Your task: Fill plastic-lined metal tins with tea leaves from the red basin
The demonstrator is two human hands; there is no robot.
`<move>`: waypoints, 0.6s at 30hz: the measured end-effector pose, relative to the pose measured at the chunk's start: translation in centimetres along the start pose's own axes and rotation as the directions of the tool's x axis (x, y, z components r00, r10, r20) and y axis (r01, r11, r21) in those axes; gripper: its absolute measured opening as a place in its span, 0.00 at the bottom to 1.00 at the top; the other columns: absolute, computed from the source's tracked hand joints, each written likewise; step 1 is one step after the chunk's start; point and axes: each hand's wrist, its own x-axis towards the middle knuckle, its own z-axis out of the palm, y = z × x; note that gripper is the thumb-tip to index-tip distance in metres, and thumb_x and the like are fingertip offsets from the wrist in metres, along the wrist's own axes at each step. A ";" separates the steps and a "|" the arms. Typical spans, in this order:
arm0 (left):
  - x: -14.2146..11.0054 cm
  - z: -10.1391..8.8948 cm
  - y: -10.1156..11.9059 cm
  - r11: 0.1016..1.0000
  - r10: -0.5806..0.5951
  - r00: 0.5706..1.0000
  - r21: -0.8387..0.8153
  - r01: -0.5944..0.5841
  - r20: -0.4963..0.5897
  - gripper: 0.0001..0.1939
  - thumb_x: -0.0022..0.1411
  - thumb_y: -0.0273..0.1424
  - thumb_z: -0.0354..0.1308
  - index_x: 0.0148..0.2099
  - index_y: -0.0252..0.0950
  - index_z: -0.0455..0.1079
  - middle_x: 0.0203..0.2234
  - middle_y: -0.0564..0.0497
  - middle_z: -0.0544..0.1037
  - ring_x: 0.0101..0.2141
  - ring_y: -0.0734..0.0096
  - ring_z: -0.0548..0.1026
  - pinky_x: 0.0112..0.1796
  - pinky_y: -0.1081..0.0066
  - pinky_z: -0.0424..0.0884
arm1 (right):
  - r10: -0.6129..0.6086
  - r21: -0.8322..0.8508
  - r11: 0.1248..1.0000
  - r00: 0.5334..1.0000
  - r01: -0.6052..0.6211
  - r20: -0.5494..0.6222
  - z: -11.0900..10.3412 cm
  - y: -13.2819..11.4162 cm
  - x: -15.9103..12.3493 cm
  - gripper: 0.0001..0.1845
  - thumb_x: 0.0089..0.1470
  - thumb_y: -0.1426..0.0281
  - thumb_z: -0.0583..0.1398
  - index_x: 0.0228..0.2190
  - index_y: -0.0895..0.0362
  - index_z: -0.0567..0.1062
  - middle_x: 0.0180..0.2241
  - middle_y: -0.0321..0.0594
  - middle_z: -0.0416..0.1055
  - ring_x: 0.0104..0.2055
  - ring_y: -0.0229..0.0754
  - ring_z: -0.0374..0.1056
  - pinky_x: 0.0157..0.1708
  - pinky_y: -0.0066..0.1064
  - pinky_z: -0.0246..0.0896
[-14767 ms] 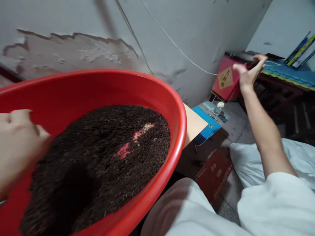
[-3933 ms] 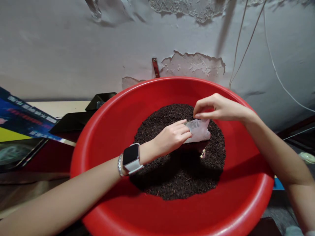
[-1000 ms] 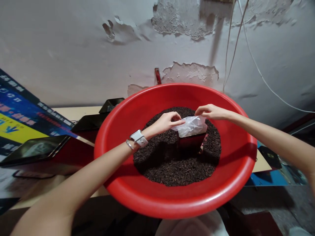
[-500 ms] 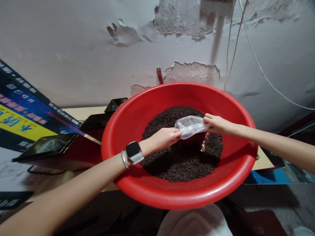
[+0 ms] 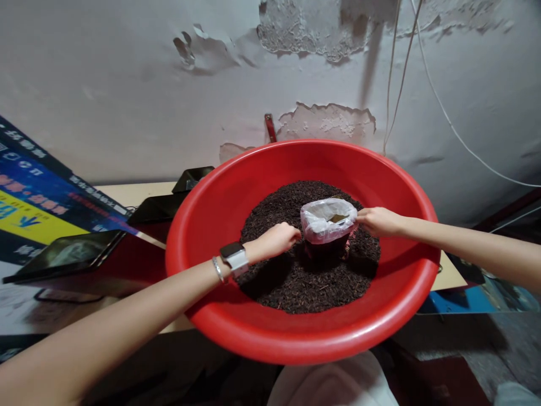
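A clear plastic bag [image 5: 315, 228] lines a small dark box [image 5: 323, 250], its mouth spread wide and its edge folded over the rim. The box stands upright on a heap of dark, dry shreds like loose tea leaves [image 5: 313, 290], inside a big red plastic basin [image 5: 296, 338]. My right hand [image 5: 376, 220] pinches the bag's edge at the right side of the box. Just left of the bag is my left hand [image 5: 281, 238], its fingers curled in with nothing visible in them. A flat brownish piece [image 5: 338, 218] shows inside the bag.
Several dark, red-sided boxes [image 5: 122, 265] stand left of the basin, the front one with plastic inside. A printed board [image 5: 46, 208] leans at far left. Behind is a peeling wall [image 5: 147, 101] with hanging cords [image 5: 395, 84]. A white rounded thing [image 5: 333, 383] is below the basin.
The bag's mouth, drawn narrow between both hands before, is now spread open over the box rim. My left hand has let go and moved slightly left; my right hand has shifted slightly right.
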 end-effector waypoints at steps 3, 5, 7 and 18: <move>1.0 -0.7 -0.7 0.900 -0.350 0.936 -0.290 0.324 -0.042 0.14 0.62 0.31 0.42 0.33 0.33 0.69 0.34 0.44 0.77 0.34 0.65 0.75 0.35 0.70 0.68 | 0.418 0.300 0.874 0.906 -0.381 -0.066 -0.9 0.8 1.3 0.13 0.51 0.75 0.51 0.32 0.60 0.74 0.32 0.41 0.74 0.33 0.38 0.68 0.34 0.27 0.58; 1.6 -1.2 -0.5 0.779 -0.405 0.914 -0.525 0.344 -0.002 0.16 0.63 0.35 0.40 0.38 0.33 0.67 0.41 0.43 0.74 0.39 0.65 0.74 0.35 0.71 0.70 | 0.523 0.486 0.755 0.851 -0.439 -0.043 -1.1 1.3 2.4 0.11 0.52 0.71 0.52 0.34 0.59 0.74 0.36 0.42 0.74 0.36 0.38 0.67 0.35 0.26 0.58; 2.0 -1.6 0.0 0.643 -0.375 0.924 -0.697 0.319 0.077 0.15 0.62 0.39 0.44 0.39 0.33 0.66 0.44 0.43 0.73 0.41 0.66 0.73 0.35 0.71 0.70 | 0.500 0.635 0.663 0.866 -0.397 0.018 -0.7 1.9 3.4 0.10 0.51 0.69 0.55 0.34 0.59 0.73 0.36 0.42 0.73 0.36 0.38 0.67 0.34 0.26 0.59; 2.6 -0.8 1.0 0.457 -0.474 0.877 -0.829 0.322 0.079 0.05 0.54 0.29 0.52 0.27 0.34 0.60 0.27 0.52 0.68 0.34 0.71 0.68 0.31 0.73 0.68 | 0.532 0.824 0.496 0.846 -0.274 -0.038 0.5 2.5 7.0 0.04 0.49 0.69 0.55 0.26 0.58 0.65 0.27 0.34 0.66 0.28 0.32 0.59 0.28 0.23 0.54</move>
